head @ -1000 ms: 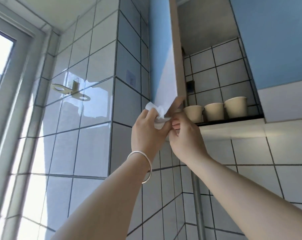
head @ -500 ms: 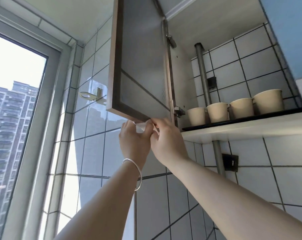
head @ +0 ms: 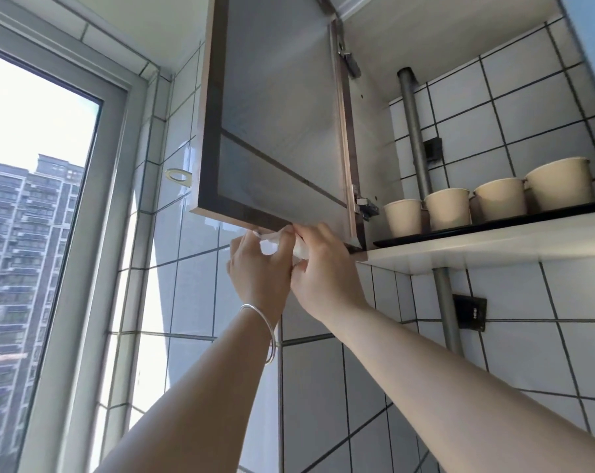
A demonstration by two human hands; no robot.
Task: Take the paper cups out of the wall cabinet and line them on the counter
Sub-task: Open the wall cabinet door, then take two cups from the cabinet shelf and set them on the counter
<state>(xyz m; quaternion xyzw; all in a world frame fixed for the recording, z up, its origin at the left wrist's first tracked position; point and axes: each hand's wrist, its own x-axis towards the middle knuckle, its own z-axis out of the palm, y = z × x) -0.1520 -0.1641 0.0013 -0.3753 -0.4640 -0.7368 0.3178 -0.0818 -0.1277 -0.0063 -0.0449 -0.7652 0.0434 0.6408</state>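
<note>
Several cream paper cups [head: 448, 213] stand in a row on the dark bottom shelf [head: 494, 227] of the wall cabinet, upper right. The cabinet door [head: 275, 124] is swung wide open to the left. My left hand [head: 258, 271], with a silver bracelet on its wrist, and my right hand [head: 323, 271] are both raised to the door's bottom edge, pinching a crumpled white tissue [head: 275, 238] between them. Neither hand touches a cup; the nearest cup is about a hand's width right of my right hand.
A grey pipe [head: 415, 138] runs up through the cabinet behind the cups. White tiled walls surround it, with a dark socket [head: 470, 312] below the shelf. A large window [head: 33, 216] fills the left side. A ring hook [head: 178, 175] sticks out of the left wall.
The door has swung from nearly edge-on to wide open on the left. Both hands stayed at its bottom edge with the tissue. More cups have come into sight.
</note>
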